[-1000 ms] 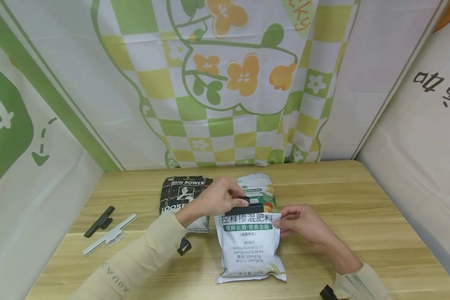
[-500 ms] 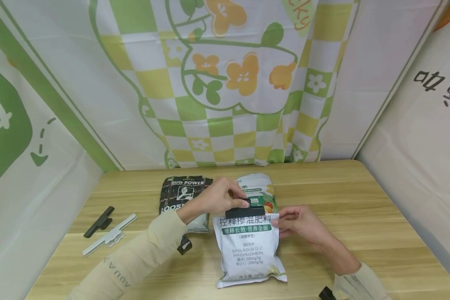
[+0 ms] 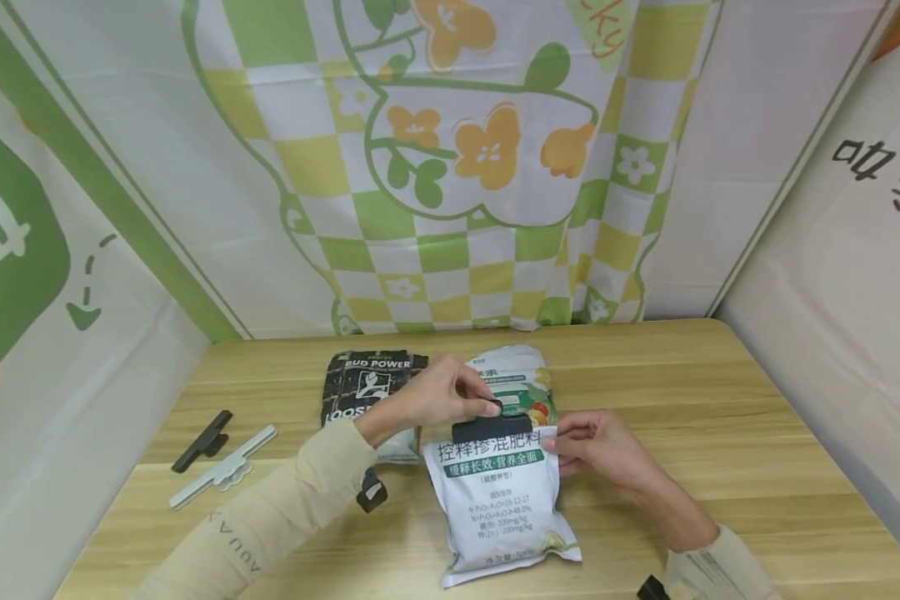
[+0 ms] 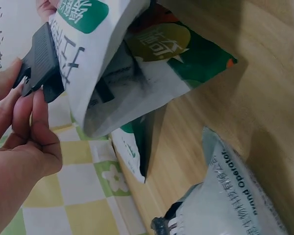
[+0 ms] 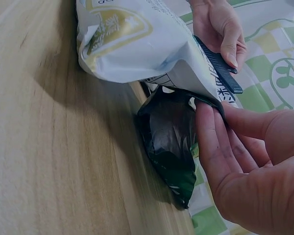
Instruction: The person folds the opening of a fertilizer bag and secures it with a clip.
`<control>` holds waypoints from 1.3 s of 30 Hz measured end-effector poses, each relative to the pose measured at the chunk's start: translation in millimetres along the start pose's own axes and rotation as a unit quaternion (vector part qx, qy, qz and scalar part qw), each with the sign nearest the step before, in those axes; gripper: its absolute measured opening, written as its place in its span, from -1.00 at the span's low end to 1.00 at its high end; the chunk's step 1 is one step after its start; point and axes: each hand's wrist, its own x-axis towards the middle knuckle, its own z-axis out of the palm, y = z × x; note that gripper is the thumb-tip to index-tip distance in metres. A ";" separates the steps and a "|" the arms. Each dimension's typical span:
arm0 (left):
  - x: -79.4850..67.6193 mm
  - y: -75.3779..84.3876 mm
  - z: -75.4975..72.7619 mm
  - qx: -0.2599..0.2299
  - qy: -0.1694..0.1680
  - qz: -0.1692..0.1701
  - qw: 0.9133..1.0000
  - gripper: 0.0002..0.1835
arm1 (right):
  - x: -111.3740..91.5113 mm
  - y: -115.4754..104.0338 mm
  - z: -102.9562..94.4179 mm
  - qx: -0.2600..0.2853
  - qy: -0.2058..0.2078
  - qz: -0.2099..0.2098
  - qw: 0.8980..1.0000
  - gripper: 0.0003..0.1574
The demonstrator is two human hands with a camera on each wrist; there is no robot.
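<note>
A white fertilizer bag (image 3: pixel 498 508) hangs upright, slightly tilted, over the front middle of the table. Along its top edge sits a black bag clip (image 3: pixel 491 428). My left hand (image 3: pixel 437 396) pinches the clip's handle between thumb and fingers; in the left wrist view, the clip (image 4: pixel 43 58) lies across the folded top. At the bag's upper right corner, my right hand (image 3: pixel 606 448) pinches the edge, thumb in front and fingers behind. The right wrist view shows that corner held beside the clip (image 5: pixel 220 68).
Behind stand a black-and-white bag (image 3: pixel 371 383) and a green-and-white bag (image 3: pixel 516 375), both partly hidden. On the table's left lie a black bag clip (image 3: pixel 202 442) and a white bag clip (image 3: pixel 225 468). A patterned cloth (image 3: pixel 487 250) hangs behind the table (image 3: pixel 645 375).
The held bag and its clip have sunk slightly towards me, and the bag's lower end has swung a little to the right. Both hands keep their hold.
</note>
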 end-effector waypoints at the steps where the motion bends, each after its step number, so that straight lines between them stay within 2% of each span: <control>1: 0.2 0.5 0.5 -0.002 -0.003 -0.002 1.000 -0.85 | 0.0 -0.4 0.7 0.002 0.001 0.000 1.000 -0.66; 8: 0.7 3.8 9.3 -0.002 -0.007 -0.012 1.000 -0.88 | 0.8 -1.8 4.0 0.009 0.009 0.006 1.000 -0.63; 14: -4.8 -0.8 22.3 -0.023 0.028 -0.061 0.997 -0.85 | 1.6 -0.1 3.0 0.001 0.017 0.008 1.000 -0.60; 18: -8.9 -5.0 28.9 -0.050 0.053 -0.076 0.995 -0.87 | 1.7 0.0 2.5 -0.002 0.027 0.008 1.000 -0.59; 21: -11.9 -7.6 30.0 -0.064 0.061 -0.072 0.993 -0.89 | 1.6 -0.2 2.7 0.003 0.027 0.008 1.000 -0.57; 30: -16.4 -6.4 31.8 -0.055 0.059 -0.063 0.995 -0.88 | 3.0 1.7 3.4 0.005 0.031 0.009 0.999 -0.60; 34: -17.2 -10.5 40.3 -0.086 0.084 -0.081 0.989 -0.85 | 3.3 2.1 4.4 0.004 0.039 0.014 0.999 -0.62; 39: -18.8 -12.2 49.9 -0.132 0.118 -0.113 0.978 -0.83 | 3.8 2.2 5.4 -0.001 0.055 0.019 0.998 -0.65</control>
